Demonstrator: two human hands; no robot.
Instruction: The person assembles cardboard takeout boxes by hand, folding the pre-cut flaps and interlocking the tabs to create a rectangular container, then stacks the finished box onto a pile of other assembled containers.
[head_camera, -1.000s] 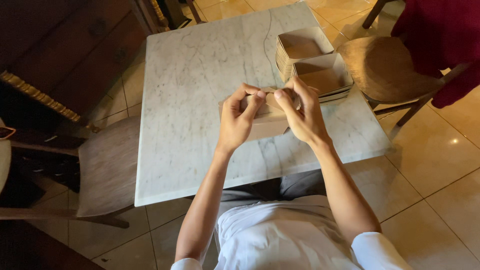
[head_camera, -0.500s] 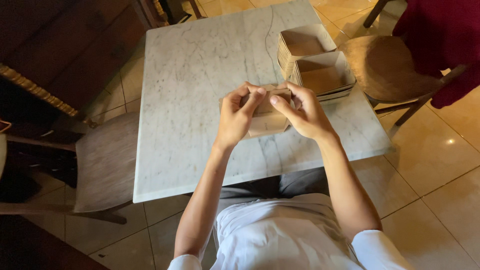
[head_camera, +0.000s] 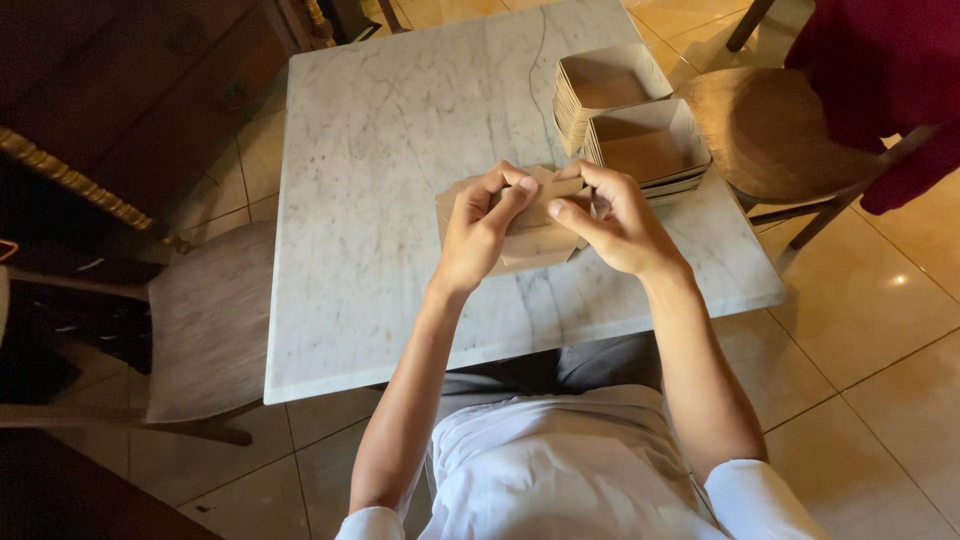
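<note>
- Flat brown cardboard box blank (head_camera: 535, 235): looks light, thin, creases easily, so grab the flap edges.
- Left hand (head_camera: 480, 232) and right hand (head_camera: 620, 225) both pinch its top flaps, fingers curled closed.

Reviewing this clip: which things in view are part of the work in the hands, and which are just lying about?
In hand:
- flat brown cardboard piece, pinched by the left hand and right hand
- two stacks of folded brown cardboard trays beside it
- white marble table beneath

Lying about:
- round wooden chair with dark red cloth
- grey wooden seat
</note>
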